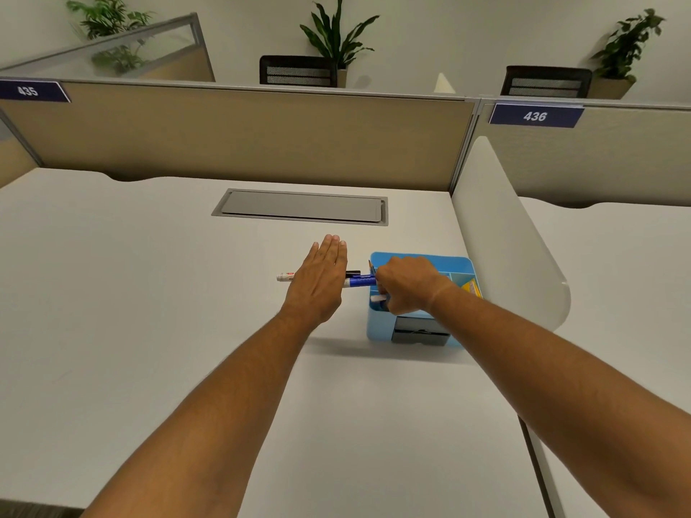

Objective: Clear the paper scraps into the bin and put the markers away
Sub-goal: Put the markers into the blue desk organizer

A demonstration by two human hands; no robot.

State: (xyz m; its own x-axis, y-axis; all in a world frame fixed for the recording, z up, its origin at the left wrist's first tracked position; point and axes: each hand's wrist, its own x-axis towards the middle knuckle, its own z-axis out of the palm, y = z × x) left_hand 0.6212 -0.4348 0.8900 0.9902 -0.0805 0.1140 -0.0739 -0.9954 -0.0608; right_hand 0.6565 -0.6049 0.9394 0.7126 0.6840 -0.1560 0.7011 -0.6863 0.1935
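Observation:
A light blue desk organiser (422,263) stands on the white desk (149,293), right of centre. My right hand (407,284) is closed over its left compartment, gripping a bundle of markers that lies sideways. A blue marker (361,282) and a black one (353,273) stick out to the left of the fist. A white marker with a red label (285,277) shows further left. My left hand (321,278) is flat with fingers straight and together, covering the middle of the markers. I see no paper scraps and no bin.
A grey cable hatch (303,206) is set into the desk behind the hands. A white curved divider (501,233) rises right of the organiser. Beige partitions (239,136) close the back. The organiser has a dark drawer (420,332) and yellow items (472,286) inside.

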